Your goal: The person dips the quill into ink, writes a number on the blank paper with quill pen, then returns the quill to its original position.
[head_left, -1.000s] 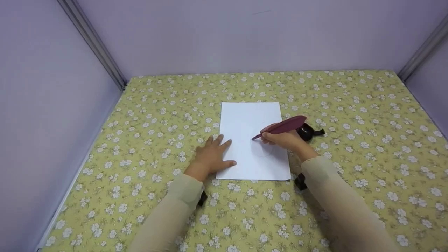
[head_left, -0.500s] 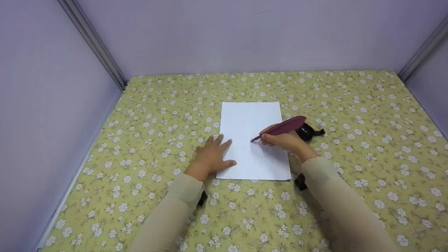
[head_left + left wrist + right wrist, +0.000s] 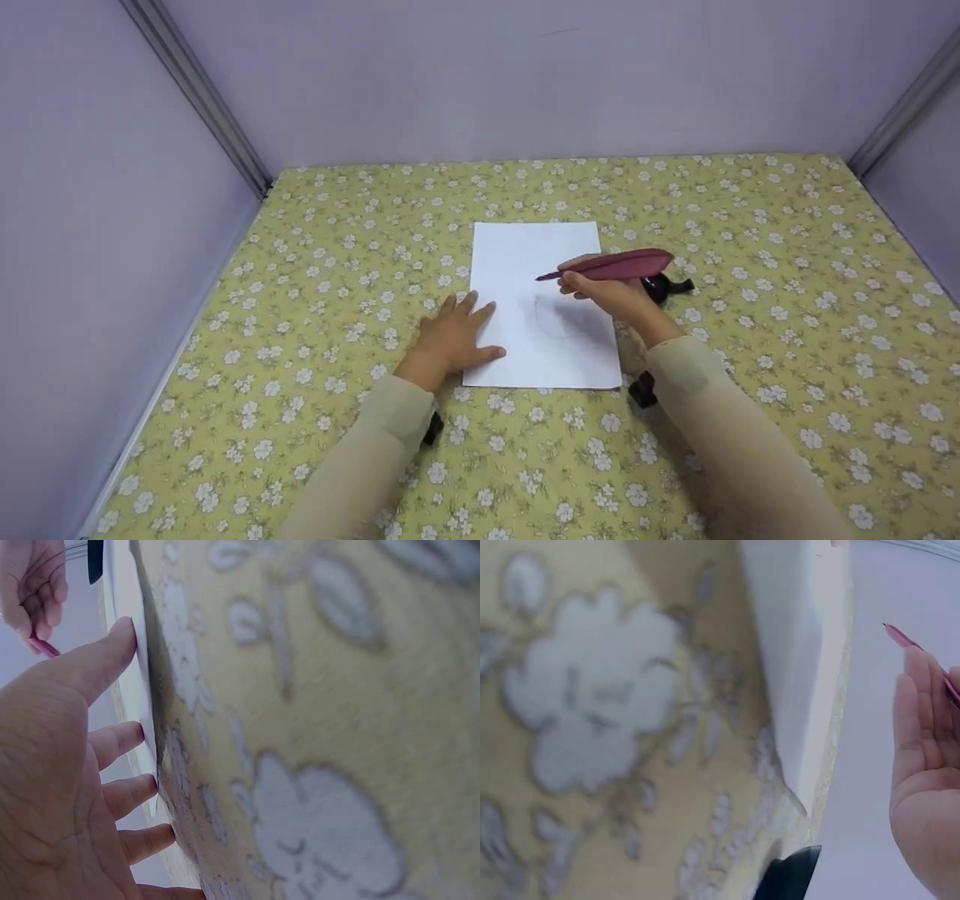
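A white sheet of paper [image 3: 525, 360] lies on the flowered cloth, with a faint curved line drawn near its middle. My left hand [image 3: 454, 334] rests with spread fingers over the paper's left edge; the left wrist view shows the thumb [image 3: 112, 652] and fingertips at that edge. In my right hand [image 3: 611, 296] I pinch a dark red feather quill pen [image 3: 626, 264] between thumb and fingers. Its tip points left, and the right wrist view shows the pen [image 3: 901, 636] raised off the sheet. Right behind this hand is a glossy black round bottle [image 3: 656, 288], partly hidden by it.
The yellow flowered cloth [image 3: 337, 247] covers the table. Pale walls [image 3: 480, 90] enclose its back and both sides, with metal posts [image 3: 199, 90] at the corners. Small black devices [image 3: 643, 390] sit under both wrists.
The quill pen's tip has left the drawn line and risen off the paper, shifting toward the sheet's far end. The right hand lifted with it. My left hand stayed in place.
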{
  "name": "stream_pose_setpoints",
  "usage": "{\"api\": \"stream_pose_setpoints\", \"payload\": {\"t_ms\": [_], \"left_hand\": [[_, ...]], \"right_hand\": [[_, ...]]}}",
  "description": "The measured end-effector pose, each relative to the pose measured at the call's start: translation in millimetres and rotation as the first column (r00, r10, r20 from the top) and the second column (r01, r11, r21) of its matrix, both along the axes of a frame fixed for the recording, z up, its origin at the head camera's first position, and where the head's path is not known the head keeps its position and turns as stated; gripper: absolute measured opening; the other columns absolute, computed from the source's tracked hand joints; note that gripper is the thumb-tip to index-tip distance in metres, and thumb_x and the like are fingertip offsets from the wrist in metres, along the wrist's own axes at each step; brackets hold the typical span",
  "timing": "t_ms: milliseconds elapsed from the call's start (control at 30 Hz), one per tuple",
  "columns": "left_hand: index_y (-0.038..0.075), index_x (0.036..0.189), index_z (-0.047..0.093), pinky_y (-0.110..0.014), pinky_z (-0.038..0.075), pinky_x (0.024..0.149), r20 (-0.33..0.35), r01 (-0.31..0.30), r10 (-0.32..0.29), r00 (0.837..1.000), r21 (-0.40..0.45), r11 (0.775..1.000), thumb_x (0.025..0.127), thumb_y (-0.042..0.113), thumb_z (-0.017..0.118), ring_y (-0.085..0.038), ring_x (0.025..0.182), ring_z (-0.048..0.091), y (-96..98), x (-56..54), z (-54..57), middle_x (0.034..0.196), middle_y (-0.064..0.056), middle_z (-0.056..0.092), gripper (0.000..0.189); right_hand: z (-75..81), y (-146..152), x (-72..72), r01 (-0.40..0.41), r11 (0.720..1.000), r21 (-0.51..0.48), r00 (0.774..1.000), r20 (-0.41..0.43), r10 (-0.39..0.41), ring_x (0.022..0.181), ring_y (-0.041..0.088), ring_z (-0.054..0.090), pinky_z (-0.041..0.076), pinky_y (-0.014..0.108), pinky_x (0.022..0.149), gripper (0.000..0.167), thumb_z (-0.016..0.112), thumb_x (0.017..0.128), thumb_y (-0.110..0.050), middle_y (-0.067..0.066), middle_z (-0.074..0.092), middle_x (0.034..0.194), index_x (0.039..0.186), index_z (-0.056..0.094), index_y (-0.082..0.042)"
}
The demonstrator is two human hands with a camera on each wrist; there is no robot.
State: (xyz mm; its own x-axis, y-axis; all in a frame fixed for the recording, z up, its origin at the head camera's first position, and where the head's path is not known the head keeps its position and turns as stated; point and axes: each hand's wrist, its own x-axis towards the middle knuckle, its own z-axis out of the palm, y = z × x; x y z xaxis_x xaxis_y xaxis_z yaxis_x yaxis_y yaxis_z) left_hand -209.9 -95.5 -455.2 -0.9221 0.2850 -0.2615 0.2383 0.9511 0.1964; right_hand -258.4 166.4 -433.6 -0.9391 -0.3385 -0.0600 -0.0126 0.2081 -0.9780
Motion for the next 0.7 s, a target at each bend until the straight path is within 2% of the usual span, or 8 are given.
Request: {"api": "stream_pose_setpoints", "payload": {"t_ms": [133, 267, 367, 400, 500, 600, 700], "left_hand": [[0.028, 0.152, 0.027, -0.068, 0.024, 0.1, 0.001, -0.004, 0.004, 1.0, -0.002, 1.0, 0.086, 0.065, 0.053, -0.037, 0.142, 0.011, 0.6, 0.4, 0.3, 0.158, -0.005, 0.015, 0.079], [0.028, 0.152, 0.028, -0.068, 0.023, 0.101, 0.001, -0.008, 0.008, 1.0, -0.001, 1.0, 0.086, 0.065, 0.053, -0.037, 0.142, 0.01, 1.0, 0.8, 0.5, 0.158, -0.005, 0.014, 0.08], [0.028, 0.152, 0.027, -0.068, 0.023, 0.101, 0.004, -0.01, 0.01, 1.0, 0.003, 1.0, 0.086, 0.065, 0.053, -0.037, 0.142, 0.01, 1.0, 1.0, 0.5, 0.158, -0.005, 0.014, 0.08], [0.028, 0.152, 0.027, -0.068, 0.023, 0.101, 0.004, -0.009, 0.009, 1.0, 0.003, 1.0, 0.086, 0.065, 0.053, -0.036, 0.142, 0.01, 0.9, 1.1, 0.5, 0.158, -0.005, 0.014, 0.08], [0.027, 0.152, 0.028, -0.068, 0.024, 0.101, -0.003, -0.003, 0.003, 1.0, 0.004, 1.0, 0.086, 0.065, 0.053, -0.037, 0.142, 0.011, 0.7, 0.9, 0.0, 0.158, -0.006, 0.015, 0.08], [0.027, 0.152, 0.028, -0.067, 0.026, 0.1, -0.011, -0.001, 0.001, 1.0, -0.001, 1.0, 0.085, 0.065, 0.053, -0.037, 0.142, 0.012, 0.8, 0.5, -0.2, 0.158, -0.006, 0.016, 0.08], [0.028, 0.151, 0.028, -0.067, 0.026, 0.101, -0.01, -0.007, 0.006, 1.0, -0.008, 1.0, 0.085, 0.066, 0.053, -0.037, 0.142, 0.011, 1.1, 0.1, 0.1, 0.158, -0.005, 0.015, 0.081]], "right_hand": [[4.0, 3, -3.6, 0.025, 0.999, -0.043, 0.999, -0.04, -0.027, 0.093, 0.015, 0.067, 0.048, 0.043, 0.091, 0.037, 0.056, 0.098, -0.02, 0.028, 0.063, 0.112, 0.122, 0.057, 0.009], [10.7, 5, -2.8, 0.072, 0.994, -0.081, 0.995, -0.058, -0.076, 0.094, 0.017, 0.067, 0.048, 0.043, 0.091, 0.039, 0.057, 0.097, -0.02, 0.017, 0.068, 0.104, 0.123, 0.056, 0.01], [12.5, 7, -2.5, 0.107, 0.988, -0.112, 0.991, -0.071, -0.115, 0.095, 0.017, 0.066, 0.048, 0.042, 0.092, 0.04, 0.058, 0.097, -0.021, 0.014, 0.069, 0.104, 0.124, 0.056, 0.009], [13.2, 7, -2.8, 0.114, 0.987, -0.116, 0.989, -0.077, -0.123, 0.095, 0.018, 0.066, 0.048, 0.043, 0.092, 0.041, 0.058, 0.097, -0.021, 0.016, 0.068, 0.106, 0.124, 0.055, 0.009], [12.0, 10, -6.7, 0.141, 0.985, -0.1, 0.985, -0.09, -0.15, 0.097, 0.017, 0.065, 0.047, 0.042, 0.093, 0.042, 0.056, 0.098, -0.024, 0.021, 0.064, 0.112, 0.126, 0.055, 0.007], [14.9, 13, -8.2, 0.182, 0.981, -0.067, 0.979, -0.079, -0.188, 0.1, 0.016, 0.064, 0.048, 0.037, 0.093, 0.044, 0.055, 0.098, -0.029, 0.016, 0.065, 0.114, 0.128, 0.055, 0.004], [16.7, 16, -9.1, 0.228, 0.969, -0.091, 0.97, -0.067, -0.234, 0.102, 0.016, 0.064, 0.047, 0.037, 0.094, 0.046, 0.056, 0.097, -0.031, 0.011, 0.066, 0.114, 0.129, 0.055, 0.003]]}}
